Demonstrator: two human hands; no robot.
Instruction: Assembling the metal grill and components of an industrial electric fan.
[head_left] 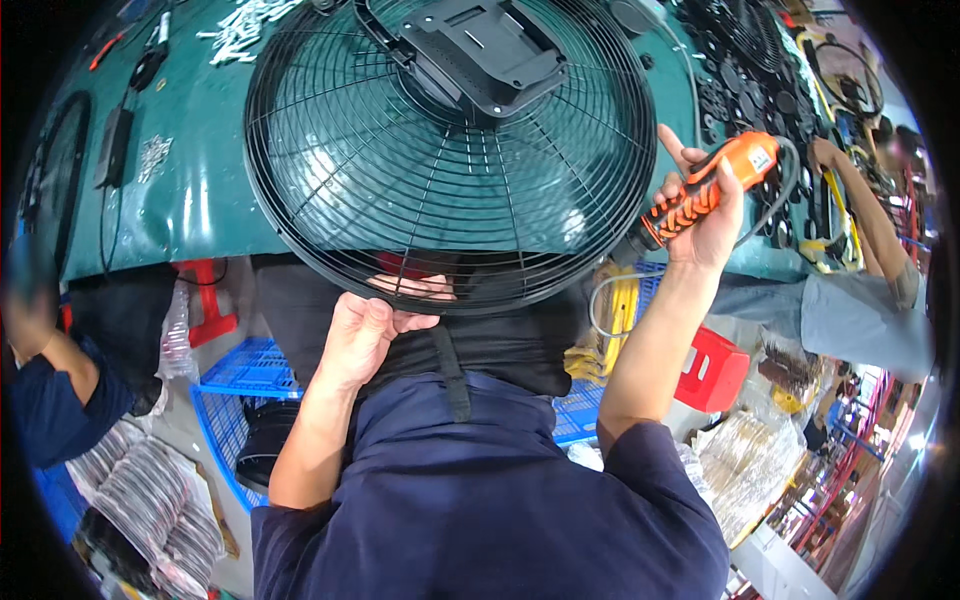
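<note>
Closest to you, your L grip [362,335] is closed on the near rim of the black fan cage [425,195], which sits over the green tabletop [210,200], its near edge jutting past. Right of the cage, your R grip [705,225] is wrapped round an orange/black power driver [748,160], nose by the rim (can't tell if touching). On the cage's far half sits a black housing [485,55]: placing it looks done, tho whether screws are in or left to drive isn't clear. L of the cage: small silvery pile [153,158]; farther back, white pieces [240,30].
</note>
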